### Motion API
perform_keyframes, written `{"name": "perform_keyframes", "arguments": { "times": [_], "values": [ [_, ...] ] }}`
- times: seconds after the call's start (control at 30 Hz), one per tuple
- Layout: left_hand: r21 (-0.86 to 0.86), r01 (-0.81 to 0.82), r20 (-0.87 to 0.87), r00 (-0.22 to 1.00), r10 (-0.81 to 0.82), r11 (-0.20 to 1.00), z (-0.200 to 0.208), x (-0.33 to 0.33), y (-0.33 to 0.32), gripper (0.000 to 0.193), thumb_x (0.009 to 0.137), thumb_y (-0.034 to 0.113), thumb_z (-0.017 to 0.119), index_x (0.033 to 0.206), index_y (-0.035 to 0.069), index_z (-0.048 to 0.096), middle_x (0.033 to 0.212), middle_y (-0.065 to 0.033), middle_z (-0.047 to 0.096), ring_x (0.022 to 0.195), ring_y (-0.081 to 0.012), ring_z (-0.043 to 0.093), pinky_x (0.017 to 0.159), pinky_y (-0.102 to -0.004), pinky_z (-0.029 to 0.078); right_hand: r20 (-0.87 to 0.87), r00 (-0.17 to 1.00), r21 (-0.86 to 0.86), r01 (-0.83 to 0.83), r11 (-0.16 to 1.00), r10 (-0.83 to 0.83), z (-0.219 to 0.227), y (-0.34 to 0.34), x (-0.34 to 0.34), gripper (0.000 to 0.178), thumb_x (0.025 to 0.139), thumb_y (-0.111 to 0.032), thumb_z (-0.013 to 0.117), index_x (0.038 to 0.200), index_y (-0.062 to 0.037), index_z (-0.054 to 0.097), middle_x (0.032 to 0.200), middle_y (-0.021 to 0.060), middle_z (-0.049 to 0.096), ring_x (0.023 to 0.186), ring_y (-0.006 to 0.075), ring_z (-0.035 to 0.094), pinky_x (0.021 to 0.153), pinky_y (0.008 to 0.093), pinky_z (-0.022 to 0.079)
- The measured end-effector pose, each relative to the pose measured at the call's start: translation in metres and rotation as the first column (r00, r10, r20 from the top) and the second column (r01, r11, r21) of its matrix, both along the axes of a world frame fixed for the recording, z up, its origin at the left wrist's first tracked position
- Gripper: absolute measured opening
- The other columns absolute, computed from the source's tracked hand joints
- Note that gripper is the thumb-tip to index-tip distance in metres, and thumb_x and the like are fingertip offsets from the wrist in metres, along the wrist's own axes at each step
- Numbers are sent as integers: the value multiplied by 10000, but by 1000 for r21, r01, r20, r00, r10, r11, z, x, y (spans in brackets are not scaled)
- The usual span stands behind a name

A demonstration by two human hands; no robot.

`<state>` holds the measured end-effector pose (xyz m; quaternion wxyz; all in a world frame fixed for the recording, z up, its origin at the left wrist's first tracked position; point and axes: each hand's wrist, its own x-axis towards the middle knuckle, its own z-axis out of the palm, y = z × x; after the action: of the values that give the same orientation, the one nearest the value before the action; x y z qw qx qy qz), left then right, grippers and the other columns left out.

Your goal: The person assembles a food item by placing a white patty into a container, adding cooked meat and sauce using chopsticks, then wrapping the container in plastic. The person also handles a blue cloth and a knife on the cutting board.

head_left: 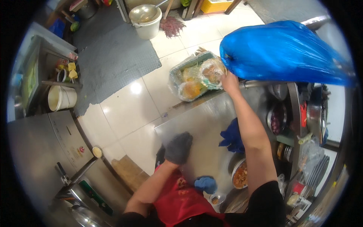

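Observation:
At the bent edge of the steel counter [196,143], my left hand [174,160] is closed on a dark grey cloth [179,146], which hides the fingers. My right arm reaches far forward, and the right hand [229,82] grips a clear plastic bag [211,73] with brownish-red contents. That bag rests at the right end of a green bin [177,72], which stands beyond the counter and also has a bag with orange contents [191,89]. A large blue plastic bag [280,51] bulges close behind my right hand.
A dark blue cloth [232,136], a lighter blue cloth [206,184] and a bowl of reddish food [240,174] lie on the counter. Shelves with pots [277,119] line the right. A white bucket with a strainer [147,28] and a mop [172,26] stand beyond.

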<state>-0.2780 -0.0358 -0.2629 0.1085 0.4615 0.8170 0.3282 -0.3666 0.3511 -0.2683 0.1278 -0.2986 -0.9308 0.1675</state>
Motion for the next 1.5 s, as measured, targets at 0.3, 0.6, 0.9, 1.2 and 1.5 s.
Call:
{"name": "perform_keyframes", "arguments": {
  "times": [0.3, 0.6, 0.9, 1.2, 1.5],
  "values": [
    [113, -39, 35, 999, 36, 993, 1, -5, 2, 290, 828, 99, 638, 1092, 4, 714, 1167, -221, 678, 1073, -392, 666, 908, -496, 558, 209, 977, 200, -76, 977, 34, -26, 20, -44, 204, 899, -83, 587, 1057, -2, 687, 1046, 292, 688, 1050, 420, 667, 911, 506, 517],
    [23, -636, 447, 697, 561, 771, 17, -68, 45, 519, 962, 186, 625, 1439, 8, 522, 1434, -212, 550, 1265, -392, 581, 1062, -472, 482, 360, 911, -780, 412, 471, -201, -73, 48, -15, 195, 968, -77, 559, 1159, -59, 589, 1066, 122, 692, 940, 229, 688, 788, 380, 575],
    [200, -384, -18, 918, 395, 901, 37, -205, 90, 513, 935, 70, 632, 1435, 38, 523, 1560, -213, 417, 1455, -391, 381, 1203, -412, 332, -213, 972, -977, -210, 42, -103, -12, -63, -19, 154, 1015, -123, 576, 1126, -26, 624, 927, 12, 671, 815, 83, 590, 691, 267, 479],
    [230, -208, 288, 948, 138, 951, 73, -118, 53, 484, 876, 24, 644, 1351, -21, 568, 1538, -260, 435, 1419, -420, 422, 1151, -435, 395, -141, 930, -926, -2, 377, -339, 71, -149, 127, 102, 992, -132, 601, 999, -31, 611, 834, 3, 624, 709, 71, 536, 616, 267, 453],
    [-19, -156, 940, 333, 71, 988, 40, 15, 27, 331, 1006, 98, 557, 1324, 24, 616, 1212, -108, 691, 994, -211, 656, 877, -317, 534, 85, 793, -838, 385, 386, -604, 47, -270, 291, 213, 1032, -206, 581, 953, -9, 605, 724, 95, 649, 582, 172, 618, 597, 347, 533]
  ]
}}
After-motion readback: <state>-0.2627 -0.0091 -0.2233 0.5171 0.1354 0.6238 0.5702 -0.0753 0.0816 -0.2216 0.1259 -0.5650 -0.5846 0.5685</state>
